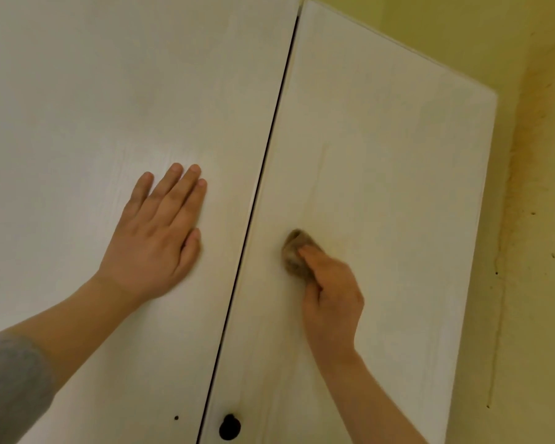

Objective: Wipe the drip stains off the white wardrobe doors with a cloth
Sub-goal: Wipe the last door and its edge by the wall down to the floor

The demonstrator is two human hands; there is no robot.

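Rested the left hand [161, 238] flat on the white left door [93, 107], fingers straight and close together, palm against the panel, probably to brace the body and hold that door shut. Gripped a bunched brownish cloth [293, 254] in the right hand [332, 296], fingers curled round it, and pressed it to the right door [382, 155], just beside the dark gap [267, 149] between the doors and well above the black knob [229, 426]. Held it wadded small, likely to bear hard on one spot. Could make out only faint streaks [321, 174] above the cloth, so judged the wiping of this door not yet done.
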